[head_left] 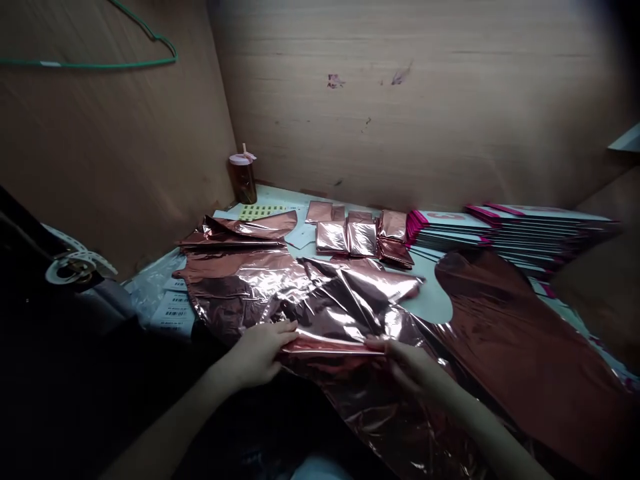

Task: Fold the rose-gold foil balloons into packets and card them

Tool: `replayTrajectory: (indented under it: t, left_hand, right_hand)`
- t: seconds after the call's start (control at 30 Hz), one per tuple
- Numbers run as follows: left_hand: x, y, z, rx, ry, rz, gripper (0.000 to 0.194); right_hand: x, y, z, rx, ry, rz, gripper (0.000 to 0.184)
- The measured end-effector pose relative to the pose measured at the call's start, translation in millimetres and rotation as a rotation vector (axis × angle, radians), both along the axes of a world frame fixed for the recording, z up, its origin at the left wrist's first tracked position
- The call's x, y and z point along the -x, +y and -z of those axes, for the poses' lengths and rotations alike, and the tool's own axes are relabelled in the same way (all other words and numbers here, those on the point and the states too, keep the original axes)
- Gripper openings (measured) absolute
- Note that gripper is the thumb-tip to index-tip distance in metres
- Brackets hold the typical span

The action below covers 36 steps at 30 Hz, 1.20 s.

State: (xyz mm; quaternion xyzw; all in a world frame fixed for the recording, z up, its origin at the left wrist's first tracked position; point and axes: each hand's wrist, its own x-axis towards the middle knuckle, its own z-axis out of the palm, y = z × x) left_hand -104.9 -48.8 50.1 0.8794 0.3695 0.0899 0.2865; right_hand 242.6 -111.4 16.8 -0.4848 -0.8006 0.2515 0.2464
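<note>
Rose-gold foil sheet point(330, 313) lies crumpled on the table's point(430, 300) near edge; the left hand point(260, 353) and right hand point(407, 363) both pinch its folded front edge, fingers clamped.

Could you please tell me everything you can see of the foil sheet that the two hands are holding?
The foil sheet is shiny, rose-gold and metallic-looking, crinkled and partly folded, with bright glare along its creases. It lies spread at the near edge of the table, draping toward the person. The left hand pinches its folded edge on one side, the right hand on the other.
</note>
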Motion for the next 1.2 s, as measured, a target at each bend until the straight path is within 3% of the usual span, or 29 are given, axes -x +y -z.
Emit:
replayTrajectory:
  t: [0.1, 0.17, 0.23, 0.33, 0.5, 0.6, 0.67, 0.73, 0.8, 0.83, 0.93, 0.97, 1.03, 1.1, 1.13, 1.2]
  left_hand:
    - [35, 9, -5.5, 0.331, -0.187, 0.006, 0.032]
    - [40, 13, 0.4, 0.421, -0.311, -0.134, 0.027]
    - [32, 16, 10.5, 0.367, -0.377, -0.331, 0.033]
    - [14, 20, 23.3, 0.228, -0.337, -0.571, 0.042]
    - [-2, 30, 21.6, 0.131, -0.208, -0.72, 0.034]
    - [-17, 24, 17.1, -0.124, -0.123, -0.851, 0.031]
    - [-37, 12, 20.2, -0.385, -0.061, -0.789, 0.034]
    - [-62, 1, 29.4, -0.502, 0.005, -0.525, 0.037]
    - [-83, -8, 42.2, -0.455, 0.069, -0.286, 0.043]
    - [-90, -10, 48.7, -0.428, 0.103, -0.229, 0.048]
    - [-99, -10, 63.7, -0.417, 0.181, -0.228, 0.057]
    - [-98, -9, 66.2, -0.422, 0.195, -0.231, 0.058]
    - [-97, -9, 67.3, -0.422, 0.216, -0.236, 0.058]
    - [-96, -9, 65.0, -0.41, 0.225, -0.245, 0.058]
    - [-96, -10, 63.6, -0.403, 0.227, -0.252, 0.058]
    - [-96, -11, 61.5, -0.394, 0.224, -0.264, 0.058]
  right_hand:
    - [-16, -11, -9.5, 0.329, 0.27, 0.137, 0.025]
    - [-21, -11, -11.9, 0.461, 0.4, 0.136, 0.03]
    - [-21, -5, -11.2, 0.532, 0.466, 0.152, 0.037]
    - [-14, 11, -8.0, 0.478, 0.527, 0.273, 0.041]
    - [-4, 39, -1.3, 0.471, 0.453, 0.415, 0.051]
    - [-3, 50, 4.7, 0.458, 0.392, 0.447, 0.052]
    - [-5, 56, 8.5, 0.426, 0.344, 0.468, 0.047]
    - [-7, 58, 10.5, 0.411, 0.291, 0.505, 0.039]
    - [-7, 57, 9.3, 0.392, 0.219, 0.582, 0.031]
    - [-4, 55, 7.6, 0.351, 0.17, 0.648, 0.028]
    - [19, 45, 3.2, 0.003, -0.103, 0.777, 0.031]
    - [30, 41, 3.7, -0.142, -0.212, 0.718, 0.035]
    - [48, 34, 10.3, -0.33, -0.384, 0.419, 0.044]
    - [50, 29, 23.0, -0.335, -0.456, 0.138, 0.054]
    - [43, 28, 29.9, -0.306, -0.479, 0.081, 0.059]
    - [18, 28, 40.2, -0.235, -0.512, 0.143, 0.063]
